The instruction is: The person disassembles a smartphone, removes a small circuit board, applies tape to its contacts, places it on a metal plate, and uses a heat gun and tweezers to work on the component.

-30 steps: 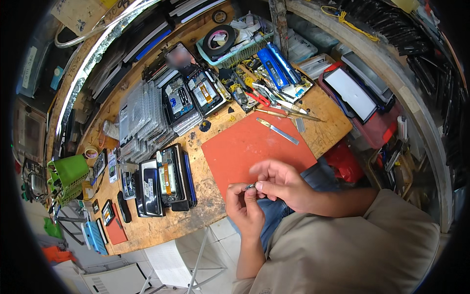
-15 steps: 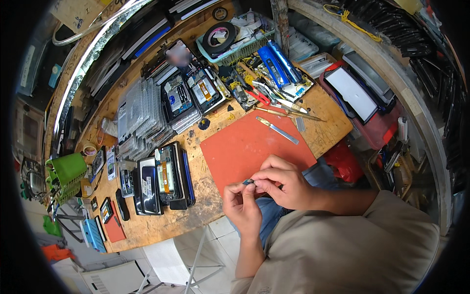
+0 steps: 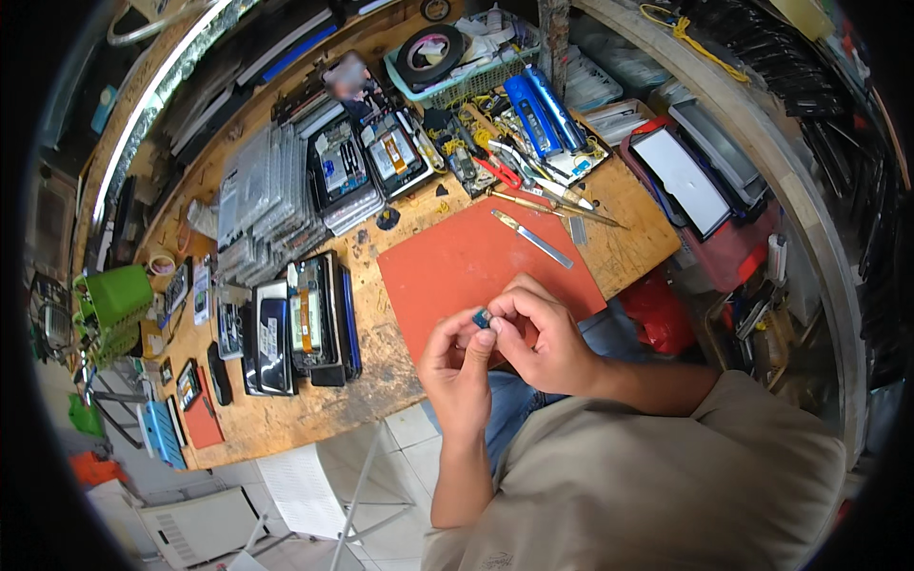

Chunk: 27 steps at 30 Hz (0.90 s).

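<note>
We sit at a cluttered wooden workbench with a red mat before us. Our left hand and right hand meet at its near edge, fingertips pinched together on a tiny dark part. If our grip slips, we judge it could drop to the floor. Clear flat packets stack at left; a green bin sits farther left.
</note>
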Motion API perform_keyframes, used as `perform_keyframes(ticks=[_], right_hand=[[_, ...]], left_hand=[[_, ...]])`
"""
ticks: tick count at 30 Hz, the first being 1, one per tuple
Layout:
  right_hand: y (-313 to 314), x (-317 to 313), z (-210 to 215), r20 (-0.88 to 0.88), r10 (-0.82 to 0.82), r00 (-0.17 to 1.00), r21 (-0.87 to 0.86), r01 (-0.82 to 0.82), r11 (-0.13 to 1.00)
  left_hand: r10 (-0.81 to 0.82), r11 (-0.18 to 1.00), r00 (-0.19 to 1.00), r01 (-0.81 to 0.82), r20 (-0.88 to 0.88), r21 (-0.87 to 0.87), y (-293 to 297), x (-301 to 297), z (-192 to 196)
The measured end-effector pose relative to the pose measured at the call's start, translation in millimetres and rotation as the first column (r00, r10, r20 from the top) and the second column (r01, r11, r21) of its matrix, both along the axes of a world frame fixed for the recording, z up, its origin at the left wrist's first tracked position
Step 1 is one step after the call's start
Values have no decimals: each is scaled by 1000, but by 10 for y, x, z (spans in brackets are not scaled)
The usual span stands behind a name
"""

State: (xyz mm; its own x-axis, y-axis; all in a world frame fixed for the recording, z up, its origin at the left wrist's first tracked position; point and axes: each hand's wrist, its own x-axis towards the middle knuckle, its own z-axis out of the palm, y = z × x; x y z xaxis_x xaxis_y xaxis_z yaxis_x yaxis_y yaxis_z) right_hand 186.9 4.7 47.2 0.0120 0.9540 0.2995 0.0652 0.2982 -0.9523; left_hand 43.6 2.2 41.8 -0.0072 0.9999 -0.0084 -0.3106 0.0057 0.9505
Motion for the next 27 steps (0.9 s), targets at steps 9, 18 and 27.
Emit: perform_keyframes(ticks=[9,18,27], right_hand=[[-1,-45,-78,-59,-13,998,-20,12,1000],[4,79,-98,-24,28,999,13,-28,1000],[-82,63,-92,2,-16,1000,-32,16,999]], left_hand=[[-66,998,996,64,-54,-26,59,-109,54],[-156,983,986,148,-66,-109,29,-115,178],[-146,986,989,144,-18,-79,-8,-105,77]])
